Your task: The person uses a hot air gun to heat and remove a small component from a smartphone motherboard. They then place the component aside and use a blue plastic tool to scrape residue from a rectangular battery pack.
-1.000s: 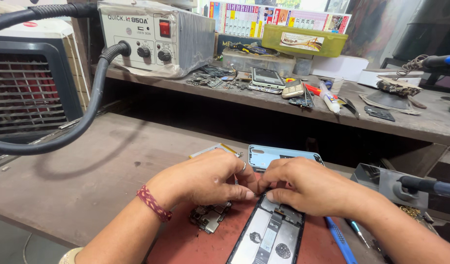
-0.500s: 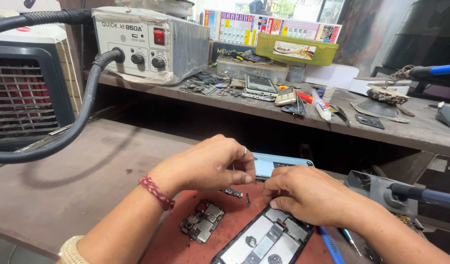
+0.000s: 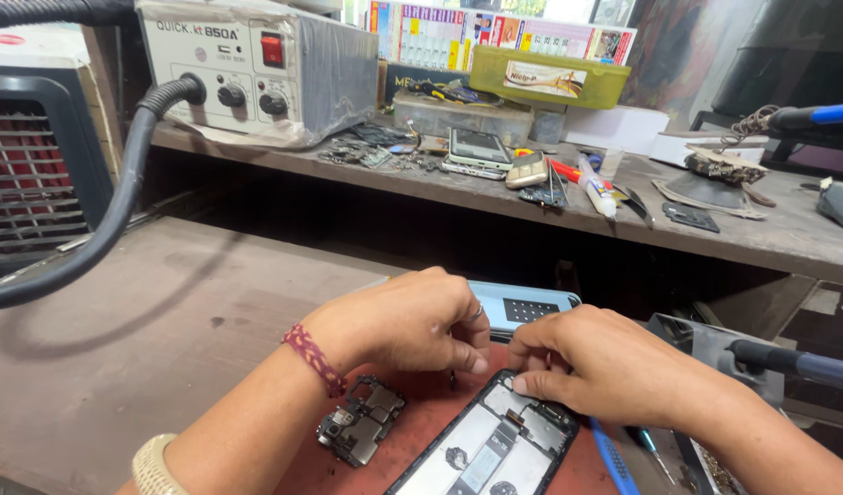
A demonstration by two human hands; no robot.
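Observation:
An opened phone body (image 3: 495,445) with its back removed lies tilted on a red mat (image 3: 412,431) at the near edge of the bench. My right hand (image 3: 595,362) presses its fingertips on the phone's top edge. Close beside it, my left hand (image 3: 412,321) pinches something small just above that edge; the object is too small to identify. A removed metal-shielded circuit board (image 3: 359,420) rests on the mat under my left wrist. A light blue phone panel (image 3: 522,307) lies flat behind both hands.
A hot-air rework station (image 3: 247,64) with a thick black hose (image 3: 119,202) stands at the back left. The raised shelf (image 3: 770,234) carries phones, small parts, glue tubes and a green box (image 3: 550,78). A blue-handled screwdriver (image 3: 614,454) lies right of the mat.
Both hands have shifted slightly and closed in on the phone's top edge. The view has tilted, so the phone and mat sit lower and more to the right.

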